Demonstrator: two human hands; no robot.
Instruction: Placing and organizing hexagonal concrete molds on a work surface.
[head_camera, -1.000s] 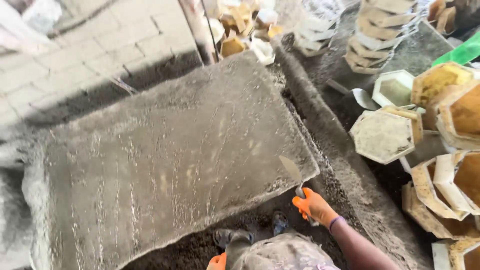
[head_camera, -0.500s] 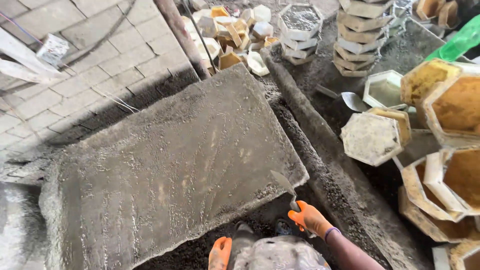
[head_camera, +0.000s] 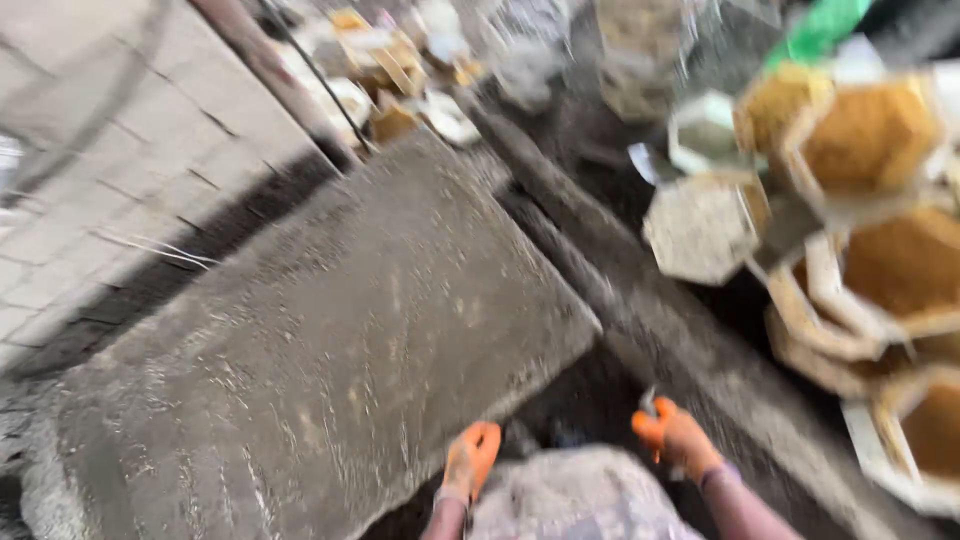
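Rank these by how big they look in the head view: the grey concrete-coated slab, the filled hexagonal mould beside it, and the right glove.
1. Grey slab: by far the largest, filling much of the frame.
2. Filled hexagonal mould.
3. Right hand in its orange glove: smallest, though it is nearer the camera and the frame is blurred, so its gap to the mould is unsure.

head cam | looks steeply down, forward | near hands, close to slab | blurred

To your left lies grey brick paving. Ahead of you, a rusty pipe slants past scattered mould pieces. On your right, hexagonal moulds cluster, one filled with grey mix, under a green object.
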